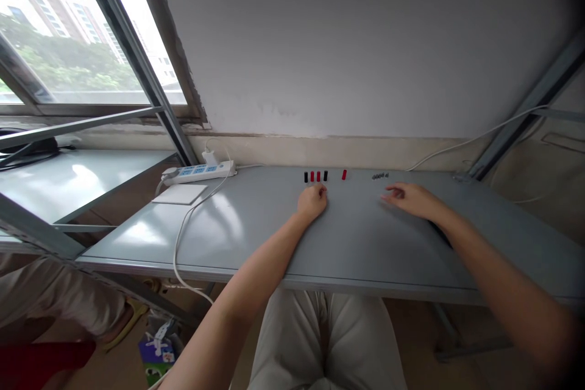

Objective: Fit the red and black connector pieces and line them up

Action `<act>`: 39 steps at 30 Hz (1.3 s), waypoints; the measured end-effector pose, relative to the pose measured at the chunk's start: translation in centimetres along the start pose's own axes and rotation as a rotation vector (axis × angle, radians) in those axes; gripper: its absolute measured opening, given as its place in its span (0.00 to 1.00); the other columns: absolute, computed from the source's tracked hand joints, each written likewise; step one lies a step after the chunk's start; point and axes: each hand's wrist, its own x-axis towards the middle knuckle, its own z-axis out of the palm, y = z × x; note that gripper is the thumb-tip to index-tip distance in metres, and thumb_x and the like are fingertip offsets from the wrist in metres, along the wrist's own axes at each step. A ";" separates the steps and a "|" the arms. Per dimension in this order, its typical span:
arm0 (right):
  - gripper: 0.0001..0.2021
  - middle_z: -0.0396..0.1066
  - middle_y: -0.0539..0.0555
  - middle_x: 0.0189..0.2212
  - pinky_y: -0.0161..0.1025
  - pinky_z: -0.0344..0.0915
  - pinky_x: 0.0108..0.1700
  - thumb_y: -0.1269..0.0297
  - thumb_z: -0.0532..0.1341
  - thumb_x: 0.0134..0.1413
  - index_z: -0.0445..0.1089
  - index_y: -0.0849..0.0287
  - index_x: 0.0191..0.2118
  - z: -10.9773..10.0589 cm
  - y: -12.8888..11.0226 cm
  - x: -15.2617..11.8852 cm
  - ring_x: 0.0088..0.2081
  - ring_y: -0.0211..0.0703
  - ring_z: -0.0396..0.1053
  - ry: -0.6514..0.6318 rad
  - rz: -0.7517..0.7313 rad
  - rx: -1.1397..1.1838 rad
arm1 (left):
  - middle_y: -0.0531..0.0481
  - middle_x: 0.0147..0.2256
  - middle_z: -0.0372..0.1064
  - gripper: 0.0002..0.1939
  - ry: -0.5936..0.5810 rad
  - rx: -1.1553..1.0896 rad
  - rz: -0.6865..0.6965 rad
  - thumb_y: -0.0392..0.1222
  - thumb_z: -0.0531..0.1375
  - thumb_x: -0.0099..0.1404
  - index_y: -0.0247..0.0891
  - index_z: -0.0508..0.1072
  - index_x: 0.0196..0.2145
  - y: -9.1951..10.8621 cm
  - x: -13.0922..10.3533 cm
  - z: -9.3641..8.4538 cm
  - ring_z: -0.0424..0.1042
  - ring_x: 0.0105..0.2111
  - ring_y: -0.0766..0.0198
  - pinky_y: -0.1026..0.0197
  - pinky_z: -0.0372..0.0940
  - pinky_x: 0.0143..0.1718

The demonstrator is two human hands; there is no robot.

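Observation:
My left hand rests on the grey table with its fingers curled closed; whatever may be inside them is hidden. Just beyond it stands a short row of small cylinders: a black cylinder and another black cylinder at the ends, with a red cylinder and a second red cylinder between them. A separate red cylinder sits further right, slightly tilted. Over the table's right part, my right hand has thumb and fingers apart, nearest to several small dark metal pieces.
A white power strip with plugs lies at the back left, beside a flat white box. A white cable droops over the table's front edge. A metal frame post rises at right. Another person's leg shows at lower left.

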 end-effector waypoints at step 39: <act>0.08 0.71 0.55 0.31 0.41 0.49 0.39 0.66 0.52 0.50 0.66 0.60 0.33 6.9 -9.9 3.0 0.34 0.44 0.66 0.049 -0.393 -0.253 | 0.47 0.29 0.70 0.08 0.053 -0.250 0.027 0.34 0.52 0.57 0.35 0.68 0.35 0.2 0.6 0.3 0.67 0.28 0.67 0.63 0.60 0.33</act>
